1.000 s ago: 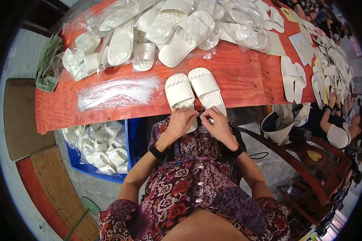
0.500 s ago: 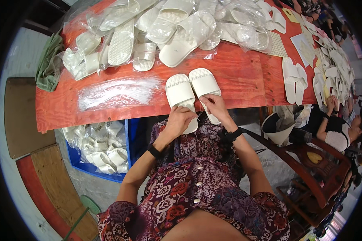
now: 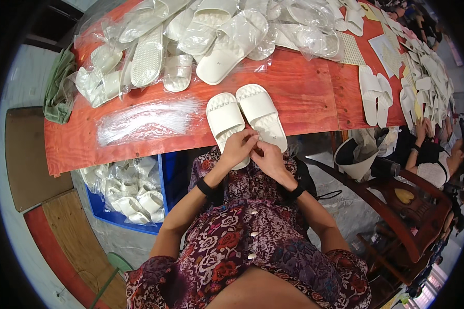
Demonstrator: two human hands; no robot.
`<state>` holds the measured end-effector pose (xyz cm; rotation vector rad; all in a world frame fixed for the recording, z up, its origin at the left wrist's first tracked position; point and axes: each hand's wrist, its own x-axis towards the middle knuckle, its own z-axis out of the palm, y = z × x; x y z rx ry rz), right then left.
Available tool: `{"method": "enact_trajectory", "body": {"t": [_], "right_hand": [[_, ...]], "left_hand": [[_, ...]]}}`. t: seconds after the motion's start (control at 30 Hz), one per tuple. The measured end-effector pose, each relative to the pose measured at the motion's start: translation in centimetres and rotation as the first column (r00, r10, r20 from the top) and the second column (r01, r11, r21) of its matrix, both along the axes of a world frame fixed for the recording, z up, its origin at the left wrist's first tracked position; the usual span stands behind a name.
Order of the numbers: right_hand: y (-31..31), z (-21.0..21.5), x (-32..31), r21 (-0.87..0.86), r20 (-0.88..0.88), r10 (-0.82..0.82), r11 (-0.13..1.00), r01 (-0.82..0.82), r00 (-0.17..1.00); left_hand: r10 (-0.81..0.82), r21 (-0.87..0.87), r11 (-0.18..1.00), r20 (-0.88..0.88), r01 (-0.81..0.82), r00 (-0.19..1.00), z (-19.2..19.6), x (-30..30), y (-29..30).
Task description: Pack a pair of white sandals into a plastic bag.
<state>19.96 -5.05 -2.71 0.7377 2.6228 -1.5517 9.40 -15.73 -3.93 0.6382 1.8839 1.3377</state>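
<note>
Two white slide slippers lie side by side at the table's near edge, heels overhanging it: the left slipper [image 3: 225, 117] and the right slipper [image 3: 258, 106]. Over the left slipper's footbed, my left hand [image 3: 237, 148] has its fingers pinched together. My right hand [image 3: 269, 159] meets it fingertip to fingertip between the two slippers, its thumb and forefinger closed too. Whatever is between the fingertips is too small to make out. Left of the slippers rests a clear bag of thin white plastic strips [image 3: 148, 121].
Bagged white slippers [image 3: 232, 46] are heaped along the red table's far side [image 3: 309, 85]. Another loose pair [image 3: 375, 98] lies to the right, near a larger slipper pile [image 3: 430, 82]. Below left stands a blue bin [image 3: 163, 188] of bagged slippers. A wooden chair [image 3: 397, 211] and a co-worker's arm [image 3: 417, 147] are at right.
My right hand has moved left and down off the right slipper to meet my left hand, which has shifted slightly up and right. The view has shifted a little.
</note>
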Motion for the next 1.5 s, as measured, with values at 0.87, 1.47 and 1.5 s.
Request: {"method": "enact_trajectory", "body": {"t": [0.87, 1.47, 1.5], "right_hand": [[2.1, 0.6, 0.3, 0.002, -0.075, -0.108, 0.994, 0.108, 0.991], [5.0, 1.3, 1.1, 0.338, -0.156, -0.079, 0.932, 0.129, 0.985], [4.4, 1.4, 0.8, 0.304, -0.146, -0.059, 0.947, 0.101, 0.988]], "left_hand": [[0.063, -0.054, 0.996, -0.023, -0.064, 0.998, -0.2, 0.9, 0.3], [0.150, -0.011, 0.974, -0.711, -0.225, 0.687, 4.6, -2.1, -3.6], [0.135, -0.068, 0.964, -0.705, -0.256, 0.696, 4.6, -2.2, -3.8]]}}
